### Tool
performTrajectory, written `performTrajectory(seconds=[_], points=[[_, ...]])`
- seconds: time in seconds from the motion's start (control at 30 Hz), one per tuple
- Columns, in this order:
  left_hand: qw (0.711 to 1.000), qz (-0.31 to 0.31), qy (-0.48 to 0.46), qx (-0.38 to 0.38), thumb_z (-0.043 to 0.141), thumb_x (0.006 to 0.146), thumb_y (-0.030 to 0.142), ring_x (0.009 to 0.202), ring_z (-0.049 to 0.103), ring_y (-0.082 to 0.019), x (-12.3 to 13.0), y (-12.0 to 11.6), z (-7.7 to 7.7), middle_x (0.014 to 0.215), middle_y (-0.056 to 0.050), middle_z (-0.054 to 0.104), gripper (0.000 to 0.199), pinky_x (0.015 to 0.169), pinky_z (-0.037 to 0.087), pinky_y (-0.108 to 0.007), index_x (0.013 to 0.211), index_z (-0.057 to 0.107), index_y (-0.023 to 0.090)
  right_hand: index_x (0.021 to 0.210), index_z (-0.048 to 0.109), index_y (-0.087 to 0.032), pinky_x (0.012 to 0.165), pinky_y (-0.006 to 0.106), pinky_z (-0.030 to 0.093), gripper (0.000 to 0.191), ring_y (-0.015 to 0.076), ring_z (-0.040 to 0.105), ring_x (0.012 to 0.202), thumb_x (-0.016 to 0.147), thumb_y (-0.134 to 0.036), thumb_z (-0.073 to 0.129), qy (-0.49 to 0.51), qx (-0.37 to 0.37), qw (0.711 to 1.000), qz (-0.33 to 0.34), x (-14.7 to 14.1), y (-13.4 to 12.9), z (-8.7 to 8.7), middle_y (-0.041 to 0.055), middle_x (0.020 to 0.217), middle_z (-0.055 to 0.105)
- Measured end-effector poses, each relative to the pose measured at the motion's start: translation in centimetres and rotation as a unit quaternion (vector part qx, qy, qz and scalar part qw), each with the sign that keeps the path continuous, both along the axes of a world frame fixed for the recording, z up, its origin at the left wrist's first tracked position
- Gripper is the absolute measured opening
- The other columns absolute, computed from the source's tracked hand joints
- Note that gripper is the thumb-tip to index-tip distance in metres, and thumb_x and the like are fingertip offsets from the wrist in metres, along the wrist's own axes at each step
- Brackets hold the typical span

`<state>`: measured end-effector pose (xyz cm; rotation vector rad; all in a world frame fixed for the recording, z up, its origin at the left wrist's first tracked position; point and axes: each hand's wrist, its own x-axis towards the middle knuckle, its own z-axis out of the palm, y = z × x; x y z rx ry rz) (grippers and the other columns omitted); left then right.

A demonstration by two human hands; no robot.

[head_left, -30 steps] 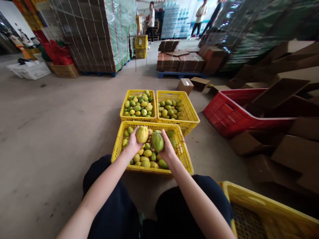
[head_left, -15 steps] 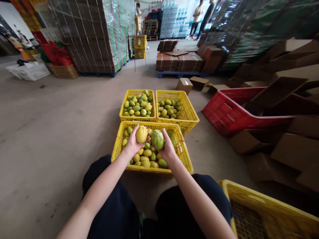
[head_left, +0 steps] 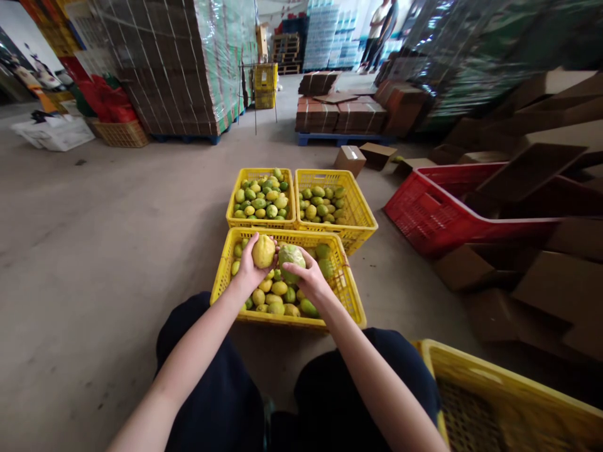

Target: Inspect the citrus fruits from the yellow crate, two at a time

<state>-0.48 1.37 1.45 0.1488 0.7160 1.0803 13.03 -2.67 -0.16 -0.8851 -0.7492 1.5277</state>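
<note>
Above the near yellow crate (head_left: 287,321), my left hand (head_left: 249,267) holds a yellow fruit (head_left: 264,252), fingers wrapped around it. Just to its right, my right hand (head_left: 308,276) grips a larger green fruit (head_left: 291,261), the thumb lying across its front. The two fruits are close together. Green and yellow fruits (head_left: 279,289) lie in the crate beneath. Behind it stand two more yellow crates, the left one (head_left: 260,224) piled with fruit and the right one (head_left: 360,210) partly filled.
A red crate (head_left: 414,216) with cardboard boxes (head_left: 560,289) is on the right. Another yellow crate (head_left: 509,376) stands at lower right. Flattened cartons (head_left: 360,116) on a blue pallet and wrapped stacks (head_left: 160,69) are farther back, with people (head_left: 377,31) behind.
My right hand has moved left with the green fruit, its thumb now over the fruit's front. My left hand has shifted slightly left with the yellow fruit.
</note>
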Motion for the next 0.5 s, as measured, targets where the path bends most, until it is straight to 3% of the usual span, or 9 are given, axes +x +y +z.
performTrajectory(seconds=[0.27, 0.5], points=[[1.000, 0.000, -0.003, 0.009, 0.053, 0.091, 0.039, 0.063, 0.065, -0.013, -0.2, 0.1, -0.3, 0.075, -0.003, 0.067, 0.027, 0.052, 0.053, -0.021, 0.084, 0.065, 0.015, 0.095, 0.068, -0.024, 0.069, 0.024, 0.052, 0.051, 0.0151, 0.064, 0.078, 0.048, -0.016, 0.087, -0.028, 0.030, 0.999, 0.001, 0.2, 0.1, -0.6, -0.0030, 0.088, 0.071], [1.000, -0.002, 0.007, 0.007, 0.051, 0.091, 0.038, 0.062, 0.063, -0.012, -0.1, 0.0, -0.1, 0.074, -0.003, 0.067, 0.028, 0.052, 0.052, -0.021, 0.083, 0.065, 0.016, 0.090, 0.067, -0.024, 0.059, 0.027, 0.052, 0.034, 0.0191, 0.064, 0.078, 0.060, -0.032, 0.081, 0.001, -0.016, 1.000, 0.004, 0.1, -0.3, 0.4, -0.0007, 0.087, 0.071]])
